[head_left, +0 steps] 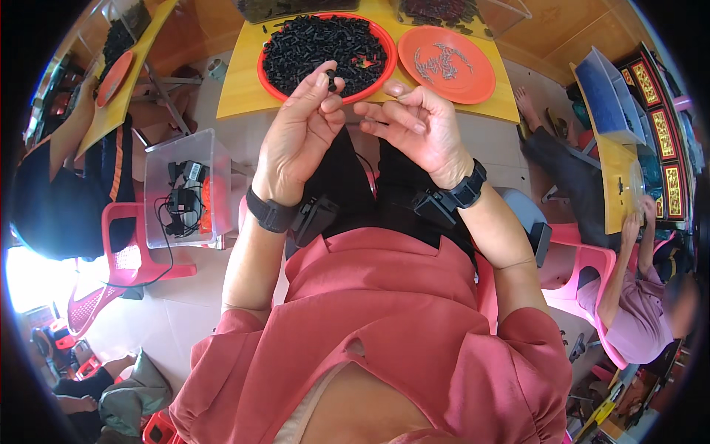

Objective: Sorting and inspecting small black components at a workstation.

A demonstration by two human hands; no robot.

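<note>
My left hand [296, 133] pinches a small black plastic piece [332, 80] between thumb and forefinger, raised in front of the table. Beside it, my right hand [433, 133] has its thumb and forefinger pressed together, the other fingers curled loosely; whatever they hold is too small to make out. The two hands are apart. Behind my left hand lies a red basin [390, 55] heaped with short black pieces [318, 44]. An orange-red plate [473, 83] with a scatter of thin silvery pins [445, 63] is just beyond my right hand.
Basin and plate rest on a yellow table [238, 100], with clear bins [296, 7] at its back. To the left, a clear box [155, 192] of black adapters and cables stands by a pink chair [122, 222]. Other people sit at yellow tables on both sides.
</note>
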